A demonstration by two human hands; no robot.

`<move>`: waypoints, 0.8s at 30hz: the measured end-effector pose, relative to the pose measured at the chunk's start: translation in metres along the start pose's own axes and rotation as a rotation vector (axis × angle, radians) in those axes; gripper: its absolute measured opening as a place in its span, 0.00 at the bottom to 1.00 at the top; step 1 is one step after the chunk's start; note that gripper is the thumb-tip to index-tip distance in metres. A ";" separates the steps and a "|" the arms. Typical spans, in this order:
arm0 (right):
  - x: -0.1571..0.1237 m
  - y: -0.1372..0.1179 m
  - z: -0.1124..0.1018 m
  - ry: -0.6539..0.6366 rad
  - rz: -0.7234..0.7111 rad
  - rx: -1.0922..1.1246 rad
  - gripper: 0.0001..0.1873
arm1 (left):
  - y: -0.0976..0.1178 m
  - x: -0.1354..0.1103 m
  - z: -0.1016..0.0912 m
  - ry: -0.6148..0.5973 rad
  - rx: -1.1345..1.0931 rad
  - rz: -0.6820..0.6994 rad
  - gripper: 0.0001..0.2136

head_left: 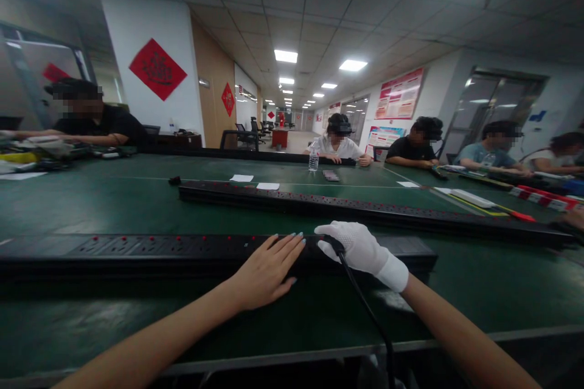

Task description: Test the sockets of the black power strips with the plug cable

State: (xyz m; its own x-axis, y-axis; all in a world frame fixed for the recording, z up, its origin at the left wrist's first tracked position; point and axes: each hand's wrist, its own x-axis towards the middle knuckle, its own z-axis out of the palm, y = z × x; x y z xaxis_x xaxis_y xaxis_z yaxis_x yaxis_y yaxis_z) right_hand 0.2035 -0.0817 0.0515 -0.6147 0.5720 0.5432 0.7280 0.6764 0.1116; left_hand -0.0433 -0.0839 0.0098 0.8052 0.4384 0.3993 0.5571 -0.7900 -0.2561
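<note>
A long black power strip (150, 249) with a row of sockets and red buttons lies across the green table in front of me. My left hand (269, 270), bare, rests on its top and front edge with the fingers stretched out. Just to the right, my right hand (358, 249) in a white glove grips a black power plug (335, 245) at the strip's top. A black cable (365, 304) runs from the plug down over the table's near edge. Whether the plug's pins sit in a socket is hidden.
Behind it lies a second long power strip (319, 203). Papers (267, 186) and a water bottle (313, 157) are farther back on the green table (114, 206). Several people sit around it, one person (340, 143) straight across. Cluttered parts (45, 149) lie at the left.
</note>
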 end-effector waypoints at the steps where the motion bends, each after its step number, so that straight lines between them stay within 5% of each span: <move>1: 0.000 0.000 0.000 0.005 -0.002 0.003 0.15 | 0.000 0.000 0.000 -0.004 -0.001 -0.001 0.29; 24: 0.000 -0.003 0.002 0.012 0.013 0.059 0.13 | 0.003 0.003 -0.006 -0.033 -0.022 -0.026 0.29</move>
State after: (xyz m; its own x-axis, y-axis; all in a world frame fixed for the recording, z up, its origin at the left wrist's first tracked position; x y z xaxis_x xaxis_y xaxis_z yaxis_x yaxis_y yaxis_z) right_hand 0.2010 -0.0826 0.0497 -0.6011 0.5756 0.5544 0.7166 0.6953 0.0552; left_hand -0.0403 -0.0876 0.0150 0.7971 0.4726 0.3759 0.5735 -0.7873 -0.2263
